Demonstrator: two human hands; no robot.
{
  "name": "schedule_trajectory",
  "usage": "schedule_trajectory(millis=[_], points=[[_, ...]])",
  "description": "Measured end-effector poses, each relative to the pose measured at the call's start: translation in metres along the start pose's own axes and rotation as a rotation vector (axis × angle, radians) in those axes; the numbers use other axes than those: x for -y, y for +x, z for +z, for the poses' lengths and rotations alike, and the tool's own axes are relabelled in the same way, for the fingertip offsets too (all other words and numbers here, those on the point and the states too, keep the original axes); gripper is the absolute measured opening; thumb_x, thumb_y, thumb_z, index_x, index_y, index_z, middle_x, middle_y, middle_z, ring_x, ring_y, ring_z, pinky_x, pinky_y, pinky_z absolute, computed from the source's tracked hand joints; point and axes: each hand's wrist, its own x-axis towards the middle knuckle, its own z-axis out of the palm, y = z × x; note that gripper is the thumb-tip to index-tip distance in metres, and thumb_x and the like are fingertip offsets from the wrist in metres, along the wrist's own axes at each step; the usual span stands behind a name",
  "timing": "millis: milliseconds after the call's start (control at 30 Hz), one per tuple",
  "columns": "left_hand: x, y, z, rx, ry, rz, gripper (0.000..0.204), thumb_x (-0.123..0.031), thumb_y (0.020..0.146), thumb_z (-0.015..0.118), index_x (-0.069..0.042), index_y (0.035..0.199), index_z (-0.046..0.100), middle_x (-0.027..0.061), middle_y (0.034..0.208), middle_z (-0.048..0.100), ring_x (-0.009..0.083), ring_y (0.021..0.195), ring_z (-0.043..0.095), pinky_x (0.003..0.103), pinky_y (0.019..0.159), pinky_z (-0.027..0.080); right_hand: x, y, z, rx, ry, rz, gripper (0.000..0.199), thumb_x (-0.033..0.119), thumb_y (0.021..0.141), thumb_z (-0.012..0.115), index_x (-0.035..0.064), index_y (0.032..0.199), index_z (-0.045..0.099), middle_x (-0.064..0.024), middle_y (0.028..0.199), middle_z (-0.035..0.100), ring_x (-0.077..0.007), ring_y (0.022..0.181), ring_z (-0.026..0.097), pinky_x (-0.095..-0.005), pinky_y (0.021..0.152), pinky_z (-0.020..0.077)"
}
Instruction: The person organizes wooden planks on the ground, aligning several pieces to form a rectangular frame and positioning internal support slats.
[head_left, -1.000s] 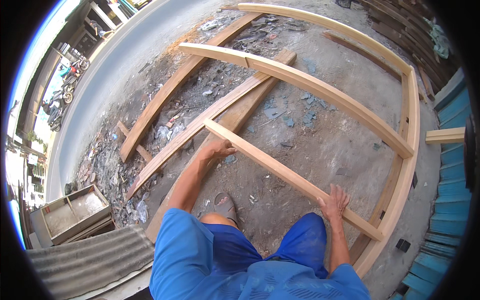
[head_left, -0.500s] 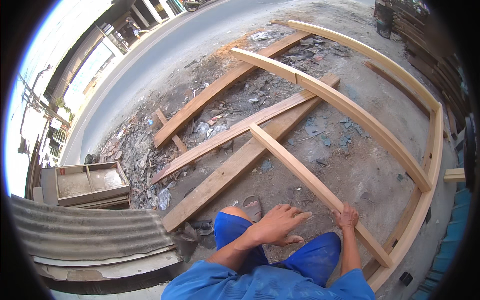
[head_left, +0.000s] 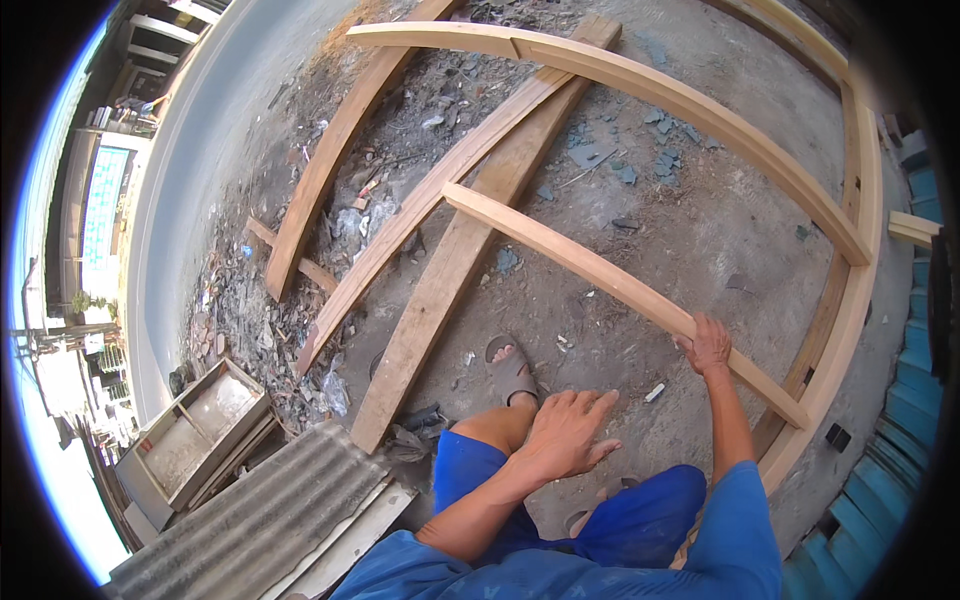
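Note:
My right hand [head_left: 708, 343] grips a pale wooden crosspiece [head_left: 580, 262] near its right-hand part, fingers over the bar. The far end of that crosspiece rests over rough planks on the ground; its near end meets a long wooden side rail [head_left: 868, 225]. My left hand [head_left: 572, 432] hovers in front of my body with its fingers stretched out and nothing in it. Farther off, a second, longer crosspiece [head_left: 690, 110] runs from the same rail across the planks. A wide rough plank [head_left: 440, 285] and a narrower reddish strip [head_left: 410, 215] lie beneath the crosspieces.
Rubble and plastic scraps [head_left: 240, 310] cover the ground at left, beside a road [head_left: 190, 200]. A shallow divided wooden box [head_left: 205, 425] and a corrugated sheet [head_left: 240, 520] sit at lower left. Blue corrugated metal [head_left: 900, 430] lines the right. My sandalled foot [head_left: 512, 372] stands near the plank.
The view has turned and tilted, so the frame appears shifted left and up. My right hand stays on the crosspiece; my left hand stays empty with fingers out.

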Motion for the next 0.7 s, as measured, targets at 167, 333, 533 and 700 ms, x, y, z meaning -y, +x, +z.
schedule_trajectory(millis=[167,333,533,700], points=[[0.031,-0.006,0.007,0.102,0.053,-0.129,0.062,-0.041,0.082,0.068,-0.008,0.132,0.051,0.0179,0.114,0.061,0.0352,0.105,0.058,0.047,0.087,0.046,0.056,-0.068,-0.029,-0.144,-0.085,0.030,0.073,0.042,0.081,0.071,0.0075,0.139,0.044,-0.0206,0.138,0.045,-0.0356,0.130,0.039,-0.0508,0.111,0.0237],[0.083,-0.062,0.018,0.086,-0.064,-0.181,0.049,-0.035,0.082,0.067,-0.007,0.121,0.058,0.0201,0.111,0.064,0.0387,0.105,0.059,0.049,0.088,0.048,0.085,-0.244,-0.030,1.056,-0.276,0.110,0.070,0.060,0.086,0.054,0.0152,0.139,0.051,-0.0197,0.147,0.041,-0.0387,0.136,0.038,-0.0547,0.111,0.0282],[0.055,-0.117,-0.118,0.023,-0.370,-0.356,0.050,-0.037,0.083,0.065,-0.004,0.120,0.061,0.0214,0.116,0.064,0.0392,0.110,0.060,0.045,0.094,0.048,0.109,-0.282,-0.114,0.774,0.088,0.124,0.055,0.050,0.089,0.054,0.0050,0.118,0.066,-0.0216,0.116,0.065,-0.0352,0.111,0.061,-0.0446,0.095,0.0458],[0.076,-0.146,-0.220,0.161,-0.438,-0.541,0.053,-0.041,0.084,0.063,-0.003,0.122,0.061,0.0216,0.116,0.065,0.0367,0.110,0.062,0.042,0.096,0.048,0.108,-0.227,-0.152,0.288,0.592,0.242,0.030,0.027,0.089,0.056,-0.0014,0.082,0.065,-0.0079,0.073,0.064,-0.0143,0.060,0.058,-0.0287,0.054,0.0468]])
